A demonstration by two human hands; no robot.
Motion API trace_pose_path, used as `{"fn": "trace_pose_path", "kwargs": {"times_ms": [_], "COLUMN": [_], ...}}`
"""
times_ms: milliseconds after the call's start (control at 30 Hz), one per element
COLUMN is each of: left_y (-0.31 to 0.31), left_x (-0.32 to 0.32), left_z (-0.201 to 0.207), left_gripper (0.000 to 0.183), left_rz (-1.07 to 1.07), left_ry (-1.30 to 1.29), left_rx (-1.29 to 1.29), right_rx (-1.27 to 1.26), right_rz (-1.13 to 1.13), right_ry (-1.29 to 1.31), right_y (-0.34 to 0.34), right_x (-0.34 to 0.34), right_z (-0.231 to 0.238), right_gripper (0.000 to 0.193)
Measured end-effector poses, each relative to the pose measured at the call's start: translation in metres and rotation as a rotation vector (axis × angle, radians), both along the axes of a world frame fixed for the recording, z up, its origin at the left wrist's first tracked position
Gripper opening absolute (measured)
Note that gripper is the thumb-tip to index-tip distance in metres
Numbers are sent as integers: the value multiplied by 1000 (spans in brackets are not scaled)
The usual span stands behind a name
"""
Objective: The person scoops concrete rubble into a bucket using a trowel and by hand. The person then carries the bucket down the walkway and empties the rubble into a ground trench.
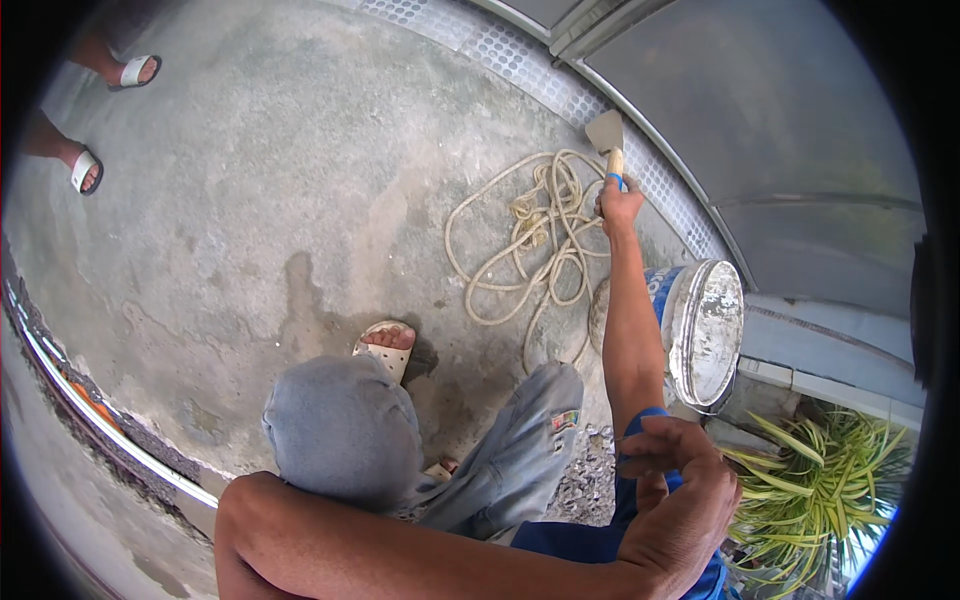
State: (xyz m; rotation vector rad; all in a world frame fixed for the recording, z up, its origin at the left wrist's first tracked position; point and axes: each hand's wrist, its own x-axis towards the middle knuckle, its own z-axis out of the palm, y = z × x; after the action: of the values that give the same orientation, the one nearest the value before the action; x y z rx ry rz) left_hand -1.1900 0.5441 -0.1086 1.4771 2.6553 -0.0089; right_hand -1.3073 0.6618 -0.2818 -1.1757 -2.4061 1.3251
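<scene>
My right arm reaches forward, and my right hand [621,203] is closed around the handle of a putty knife [606,134]. Its wide, flat metal blade points away from me, over the patterned tile strip at the base of the wall; whether it touches is unclear. The handle is pale with a blue band. Bent across my body, my left arm brings my left hand [690,490] beside the blue sleeve [628,475] of my right arm. Its fingers are loosely curved with gaps between them, and nothing shows in them.
A tangled cream rope [545,235] lies on the concrete floor left of my right forearm. A stained white bucket [705,330] lies tipped right of that forearm. A leafy plant [810,490] stands lower right. Another person's sandalled feet [88,172] are far left. Glossy panels [770,120] line the right.
</scene>
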Motion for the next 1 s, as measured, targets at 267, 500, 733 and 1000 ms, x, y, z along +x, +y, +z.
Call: {"fn": "trace_pose_path", "kwargs": {"times_ms": [267,500,733,1000], "left_y": [7,11,-3,4], "left_x": [2,1,-7,3], "left_z": [8,2,12,13], "left_gripper": [46,48,41,35], "left_rz": [-19,-14,-20,-1], "left_ry": [32,58,35,57], "left_rx": [28,-40,97,82], "right_rx": [48,525,237,235], "right_rz": [92,185,219,231], "right_ry": [233,414,367,346], "right_y": [98,133,160,184], "right_x": [-108,-144,-139,-156], "right_z": [-109,-205,-188,-195], "right_gripper": [39,41,34,40]}}
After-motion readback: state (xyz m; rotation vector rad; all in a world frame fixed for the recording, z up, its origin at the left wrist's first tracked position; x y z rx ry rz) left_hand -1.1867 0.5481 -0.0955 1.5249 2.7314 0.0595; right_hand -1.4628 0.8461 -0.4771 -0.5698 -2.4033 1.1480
